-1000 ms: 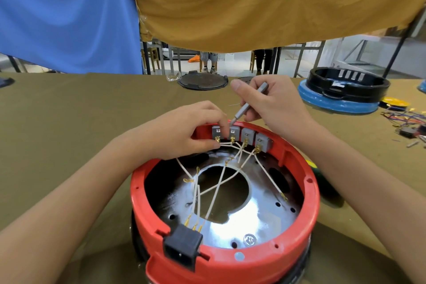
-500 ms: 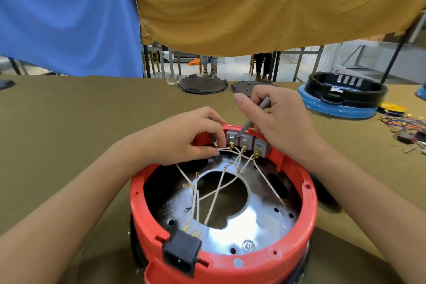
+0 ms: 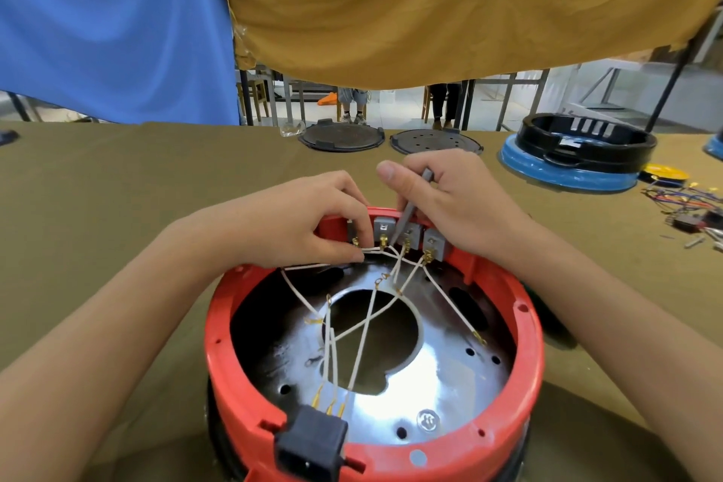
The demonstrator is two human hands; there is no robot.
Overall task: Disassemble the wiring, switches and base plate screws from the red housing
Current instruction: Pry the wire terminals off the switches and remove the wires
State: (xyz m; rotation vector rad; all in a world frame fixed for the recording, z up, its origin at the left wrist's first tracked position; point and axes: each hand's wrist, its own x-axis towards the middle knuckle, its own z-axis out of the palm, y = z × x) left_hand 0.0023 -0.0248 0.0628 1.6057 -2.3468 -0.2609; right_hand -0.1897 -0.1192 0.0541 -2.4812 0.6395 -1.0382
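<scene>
The round red plastic housing (image 3: 375, 438) sits open side up on the olive-green cloth-covered table (image 3: 117, 215), close to the viewer, its black socket block (image 3: 311, 442) on the near rim. A row of grey switch blocks (image 3: 407, 235) lines the far inner wall, and thin white wires (image 3: 364, 329) fan from them down across the shiny metal base plate (image 3: 430, 383). Both hands work at that far wall. The left hand (image 3: 297, 223) pinches a white wire at the leftmost switch. The right hand (image 3: 457, 203) grips a slim grey metal tool (image 3: 410, 207), its long axis slanting down and leftward, tip at the third switch. Farther right stands a black-and-blue round housing (image 3: 575, 153).
</scene>
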